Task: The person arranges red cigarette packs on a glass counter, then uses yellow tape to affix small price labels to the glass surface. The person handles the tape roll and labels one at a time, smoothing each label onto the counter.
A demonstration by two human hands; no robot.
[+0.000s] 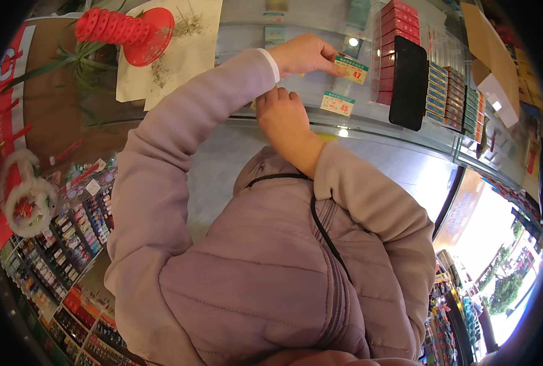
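Observation:
My left hand pinches a yellow and green price tag between thumb and fingers, over the glass display counter. The tag bears print and large red numerals. Closer to my body, my right hand rests at the counter's front edge with its fingers curled; whether they hold anything is hidden. A second price tag of the same kind lies on the glass to the right of my right hand. Small packs, one of them a blue-green pack, show beyond my left wrist.
Stacked red boxes in a clear rack, a black phone-like slab and rows of small packs stand right. At left, a red perforated plastic piece lies on soil-strewn paper beside a leafy plant. An open cardboard box is far right.

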